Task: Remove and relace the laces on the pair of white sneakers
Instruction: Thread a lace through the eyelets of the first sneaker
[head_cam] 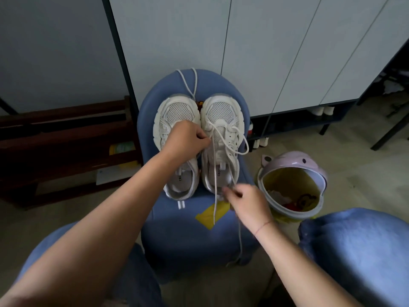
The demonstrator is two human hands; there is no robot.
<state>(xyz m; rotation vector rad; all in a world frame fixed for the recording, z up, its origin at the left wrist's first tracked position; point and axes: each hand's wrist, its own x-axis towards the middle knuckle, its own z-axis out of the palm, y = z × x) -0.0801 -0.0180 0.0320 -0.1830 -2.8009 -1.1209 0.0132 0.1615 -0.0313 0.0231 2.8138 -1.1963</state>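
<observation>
I see the two white sneakers side by side on a blue chair (pixel 177 240), toes pointing to the far side, heels toward me. My left hand (pixel 186 139) lies across the middle of the left sneaker (pixel 177 111) and hides its eyelets. Its fingers are curled at the inner edge of the right sneaker (pixel 222 116), and they appear to pinch the lace (pixel 240 140) there. That lace is loosely threaded, with a slack loop hanging off the shoe's right side and two strands running near, over the heel opening. My right hand (pixel 246 203) sits just near of that heel, thumb and fingertips pinched on one of those strands. The strands trail on over a yellow tape patch (pixel 207 217) and off the seat's near edge.

A second, loose lace (pixel 188 83) lies on the far part of the chair, beyond the toes. Just right of the chair stands a purple bin (pixel 294 160) with a yellow liner and scraps inside. A dark wooden rack (pixel 66 134) is on the left, pale cabinet doors (pixel 265 52) are at the far side, and my blue-jeaned knees (pixel 358 247) frame the near edge.
</observation>
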